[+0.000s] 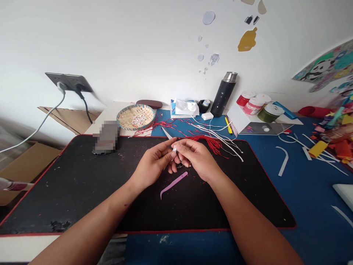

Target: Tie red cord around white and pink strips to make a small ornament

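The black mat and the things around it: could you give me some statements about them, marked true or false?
1. The left hand and right hand meet at a small white piece. True.
2. The purple tweezers stand in the woven basket. False: they lie on the black mat.
3. The basket holds small white and red bits. True.
4. The dark flask lies on its side. False: it stands on its base, near the wall.
5. Red cords lie beyond the hands. True.
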### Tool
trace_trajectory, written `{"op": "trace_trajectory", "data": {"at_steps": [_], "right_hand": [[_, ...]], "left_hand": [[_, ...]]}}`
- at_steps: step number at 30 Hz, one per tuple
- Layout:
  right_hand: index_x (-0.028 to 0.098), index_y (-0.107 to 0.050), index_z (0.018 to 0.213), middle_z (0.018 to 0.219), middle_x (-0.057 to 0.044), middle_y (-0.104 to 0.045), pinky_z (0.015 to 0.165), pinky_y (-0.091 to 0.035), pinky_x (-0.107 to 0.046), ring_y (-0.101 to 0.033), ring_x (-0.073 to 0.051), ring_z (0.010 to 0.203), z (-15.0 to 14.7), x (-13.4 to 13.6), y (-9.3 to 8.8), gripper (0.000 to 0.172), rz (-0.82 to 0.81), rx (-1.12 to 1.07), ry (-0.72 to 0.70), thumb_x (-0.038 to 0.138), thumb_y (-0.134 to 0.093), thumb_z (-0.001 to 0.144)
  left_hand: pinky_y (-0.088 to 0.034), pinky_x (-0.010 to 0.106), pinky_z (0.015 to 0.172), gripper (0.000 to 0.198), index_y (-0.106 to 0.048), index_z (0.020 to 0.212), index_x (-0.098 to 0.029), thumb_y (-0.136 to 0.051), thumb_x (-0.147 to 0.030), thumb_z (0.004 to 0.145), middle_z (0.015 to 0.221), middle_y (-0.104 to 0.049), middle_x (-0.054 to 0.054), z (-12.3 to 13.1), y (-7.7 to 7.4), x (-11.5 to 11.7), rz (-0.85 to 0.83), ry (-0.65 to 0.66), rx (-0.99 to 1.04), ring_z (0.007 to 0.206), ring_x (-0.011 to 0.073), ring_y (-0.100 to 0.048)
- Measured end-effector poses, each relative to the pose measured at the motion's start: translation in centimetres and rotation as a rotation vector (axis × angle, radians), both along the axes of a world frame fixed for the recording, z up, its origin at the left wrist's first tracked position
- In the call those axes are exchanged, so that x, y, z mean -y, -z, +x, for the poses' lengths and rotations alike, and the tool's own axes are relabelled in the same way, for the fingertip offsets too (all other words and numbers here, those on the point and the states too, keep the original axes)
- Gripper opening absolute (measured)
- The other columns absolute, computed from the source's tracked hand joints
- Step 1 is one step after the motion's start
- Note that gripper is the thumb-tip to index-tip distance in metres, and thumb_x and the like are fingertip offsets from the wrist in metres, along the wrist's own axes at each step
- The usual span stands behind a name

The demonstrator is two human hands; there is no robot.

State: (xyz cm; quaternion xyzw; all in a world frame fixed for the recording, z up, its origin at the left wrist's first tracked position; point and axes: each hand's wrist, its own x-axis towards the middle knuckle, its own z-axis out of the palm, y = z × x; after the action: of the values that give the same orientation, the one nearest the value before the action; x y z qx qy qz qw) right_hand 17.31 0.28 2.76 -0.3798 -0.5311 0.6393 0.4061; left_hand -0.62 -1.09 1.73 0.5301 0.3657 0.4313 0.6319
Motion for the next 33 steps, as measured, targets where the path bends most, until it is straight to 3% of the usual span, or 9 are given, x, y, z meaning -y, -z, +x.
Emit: {"op": "trace_trajectory", "data": {"at_steps": [7, 15, 25, 33], "right_hand": [[0.018, -0.067, 0.083, 0.065, 0.002, -0.061, 0.051, -0.034, -0.024, -0.047, -0.009, 0.053, -0.02, 0.04, 0.04, 0.036, -0.009, -0.019, -0.008, 0.052, -0.073, 0.093], [0.017, -0.073, 0.091, 0.064, 0.004, -0.056, 0.050, -0.034, -0.025, -0.046, -0.010, 0.053, 0.12, -0.09, 0.44, 0.038, -0.024, -0.003, 0.066, 0.055, -0.079, 0.087], [0.018, -0.076, 0.093, 0.064, 0.003, -0.056, 0.050, -0.032, -0.025, -0.045, -0.009, 0.053, 0.07, -0.02, 0.07, 0.038, -0.033, -0.012, 0.060, 0.055, -0.080, 0.085], [0.018, -0.078, 0.097, 0.063, 0.003, -0.056, 0.050, -0.032, -0.026, -0.045, -0.009, 0.052, 0.00, -0.07, 0.22, 0.037, -0.006, -0.002, 0.063, 0.054, -0.080, 0.086]], "left_hand": [[-0.053, 0.026, 0.055, 0.066, -0.059, 0.149, -0.013, -0.081, -0.036, 0.091, 0.080, -0.073, 0.004, -0.21, 0.18, -0.37, -0.120, 0.075, 0.163, 0.060, 0.0151, -0.068], [-0.051, 0.020, 0.054, 0.033, -0.076, 0.116, -0.014, -0.082, -0.032, 0.090, 0.080, -0.073, 0.006, -0.45, -0.04, -0.48, -0.308, 0.141, 0.322, 0.061, 0.0133, -0.069], [-0.054, 0.018, 0.055, 0.023, -0.069, 0.090, -0.013, -0.084, -0.031, 0.087, 0.078, -0.070, 0.005, -0.66, -0.07, -0.70, -0.406, 0.091, 0.350, 0.062, 0.0120, -0.067], [-0.052, 0.016, 0.054, 0.026, -0.070, 0.087, -0.013, -0.089, -0.030, 0.082, 0.074, -0.067, 0.003, -0.41, -0.08, -0.57, -0.443, 0.062, 0.367, 0.059, 0.0098, -0.064]]}}
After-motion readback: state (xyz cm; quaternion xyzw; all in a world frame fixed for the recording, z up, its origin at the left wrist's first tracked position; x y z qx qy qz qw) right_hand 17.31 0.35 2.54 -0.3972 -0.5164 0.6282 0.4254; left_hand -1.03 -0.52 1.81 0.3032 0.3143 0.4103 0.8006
